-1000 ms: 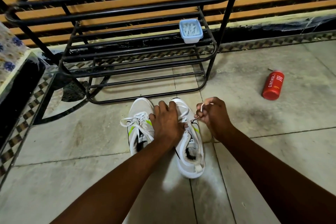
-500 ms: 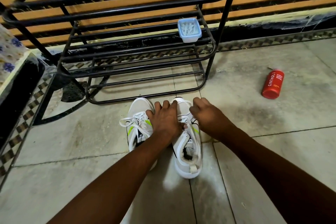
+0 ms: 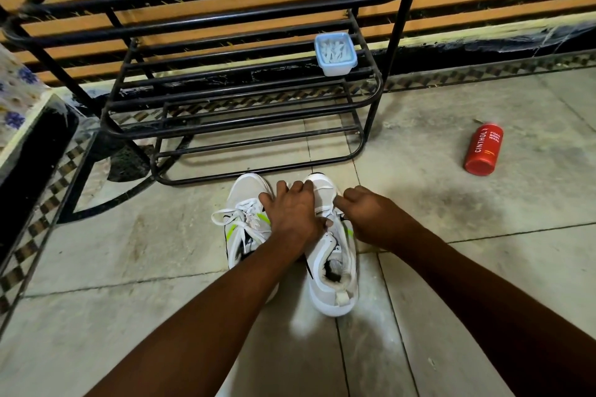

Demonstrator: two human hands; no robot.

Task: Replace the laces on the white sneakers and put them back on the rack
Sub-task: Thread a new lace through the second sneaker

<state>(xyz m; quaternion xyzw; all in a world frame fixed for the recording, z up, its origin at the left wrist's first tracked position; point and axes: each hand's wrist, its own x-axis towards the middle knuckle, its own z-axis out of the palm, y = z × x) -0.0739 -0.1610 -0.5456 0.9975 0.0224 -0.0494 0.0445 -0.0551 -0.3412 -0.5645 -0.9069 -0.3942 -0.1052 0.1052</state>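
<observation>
Two white sneakers stand side by side on the tiled floor, toes toward the black metal rack (image 3: 225,19). The left sneaker (image 3: 240,203) has its white lace (image 3: 225,216) threaded and hanging loose. My left hand (image 3: 293,213) lies over the forefoot of the right sneaker (image 3: 332,274), fingers curved over the toe and thumb pressed at the tongue. My right hand (image 3: 364,213) is at that shoe's right side, its fingertips curled down at the eyelets and pinching the lace there. The lace under the hands is mostly hidden.
A small blue-rimmed plastic box (image 3: 335,53) sits on the rack's middle shelf at the right. A red bottle (image 3: 483,148) lies on the floor to the right. A low ledge with a flowered cloth (image 3: 16,90) is at the far left.
My right hand, which held a lace end pulled out to the right, has come back in to the right sneaker's eyelets. My left hand stays on the shoe.
</observation>
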